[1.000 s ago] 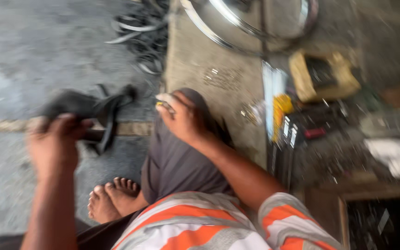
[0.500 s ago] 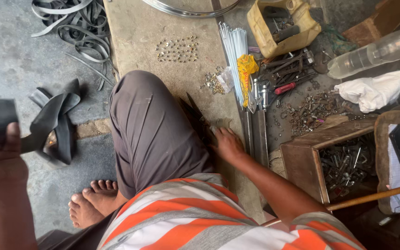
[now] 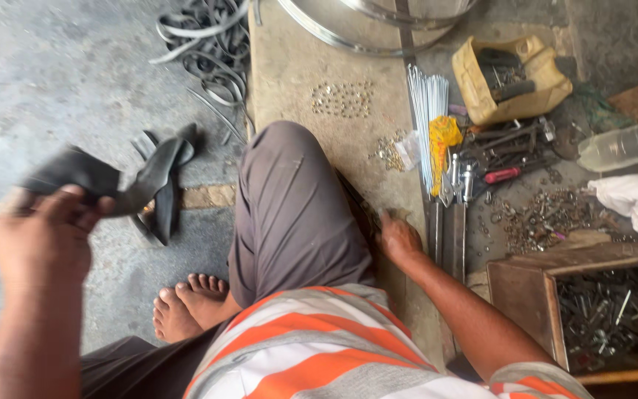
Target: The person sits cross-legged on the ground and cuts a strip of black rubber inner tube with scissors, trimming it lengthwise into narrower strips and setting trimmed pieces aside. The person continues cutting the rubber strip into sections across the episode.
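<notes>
Rubber strip [image 3: 142, 185] in left hand [image 3: 42, 240], held over floor left of raised knee [image 3: 289, 199]. Right hand [image 3: 399, 238] on slab [image 3: 297, 74] right of knee. Spoke bundle [image 3: 426, 118] beyond right hand; jug [image 3: 511, 77] right of spokes; wooden box [image 3: 526, 284] at lower right, holding hardware.

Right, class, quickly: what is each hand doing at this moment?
Left hand: closed, holding a black rubber strip.
Right hand: down on the stone slab beside the knee; grip cannot be told.

One wooden box [image 3: 526, 295], one plastic bottle [image 3: 625, 144], one white cloth [image 3: 636, 201], two bare feet [image 3: 186, 307].
</notes>
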